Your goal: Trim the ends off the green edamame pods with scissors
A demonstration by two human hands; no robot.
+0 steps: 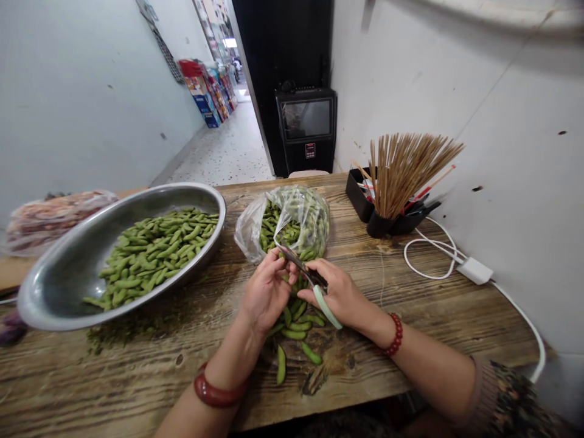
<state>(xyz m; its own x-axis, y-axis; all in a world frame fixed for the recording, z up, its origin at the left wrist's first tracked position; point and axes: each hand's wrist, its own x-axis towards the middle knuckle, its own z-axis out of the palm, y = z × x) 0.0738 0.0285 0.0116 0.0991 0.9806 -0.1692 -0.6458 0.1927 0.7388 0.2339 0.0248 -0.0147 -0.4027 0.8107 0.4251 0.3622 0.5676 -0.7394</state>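
My right hand (335,289) grips a pair of scissors (326,306) with pale green handles, the blades pointing up and left toward my other hand. My left hand (269,286) is closed, its fingertips pinching what looks like an edamame pod (281,255) at the blade tips, mostly hidden by the fingers. Behind both hands lies an open clear plastic bag (250,228) full of green pods. Several loose edamame pods (298,326) are scattered on the wooden table under and in front of my hands.
On the left a large metal basin (82,261) holds many pods, with small green trimmings (123,328) beside it. A bag of pinkish food (59,216) lies behind the basin. At the right stand wooden skewers (406,170) in a black holder (379,225), near a white cable and adapter (475,270).
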